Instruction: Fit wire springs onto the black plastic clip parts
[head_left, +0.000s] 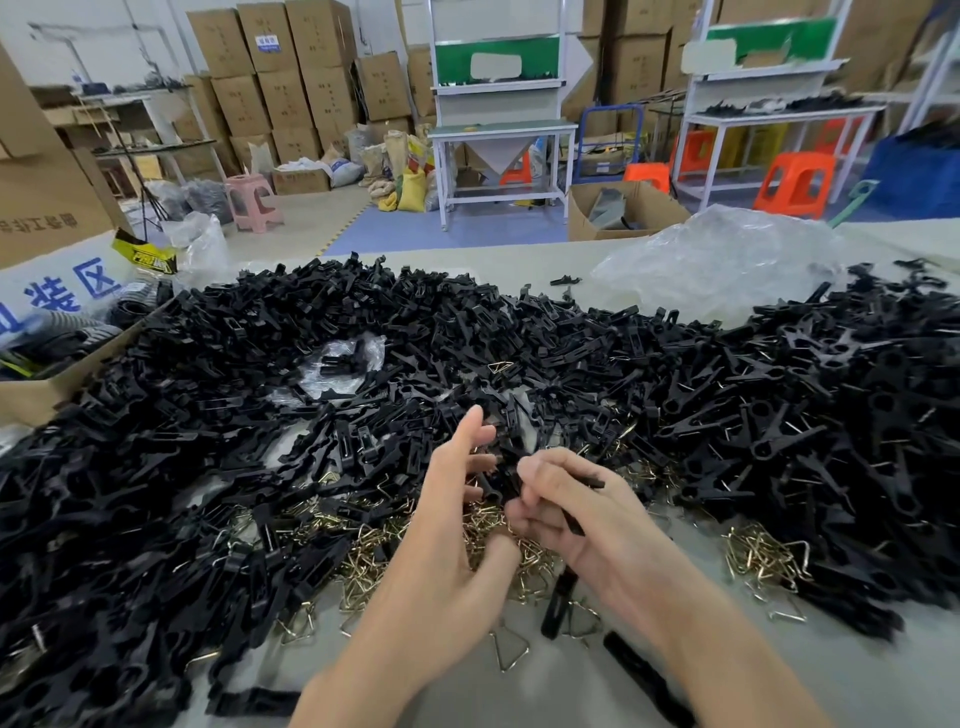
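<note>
A huge heap of black plastic clip parts (363, 338) covers the table from left to right. Brass-coloured wire springs (374, 556) lie loose in a pile beneath my hands, and more wire springs (763, 558) sit to the right. My right hand (582, 514) curls its fingers around a black clip part (571, 519) just above the springs. My left hand (457, 519) is beside it with fingers fairly straight, its fingertips touching black clip pieces (493, 483) between the two hands. What exactly lies between the fingers is blurred.
A cardboard box (36, 395) with dark parts stands at the table's left edge. Crumpled clear plastic (727, 260) lies at the back right, and a small plastic bag (337, 364) rests in the heap. Cartons, workbenches and orange stools stand on the floor beyond.
</note>
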